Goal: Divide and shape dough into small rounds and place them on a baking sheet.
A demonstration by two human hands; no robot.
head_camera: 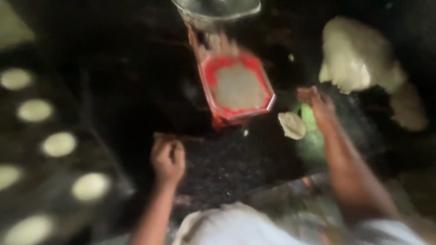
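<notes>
The view is blurred. My left hand (168,156) rests on the dark counter (227,168) with its fingers curled; nothing shows in it. My right hand (318,105) reaches forward on the right, just right of a small pale dough piece (292,124) lying on the counter. I cannot tell whether the right fingers hold anything. A big pale dough mass (359,54) sits beyond the right hand. Between the hands stands a red tray (268,86) filled with white flour.
Several flat round dough discs (59,144) lie in a row along the left side. A metal bowl (215,11) stands at the top behind the red tray. Something green (309,115) glints by the right hand.
</notes>
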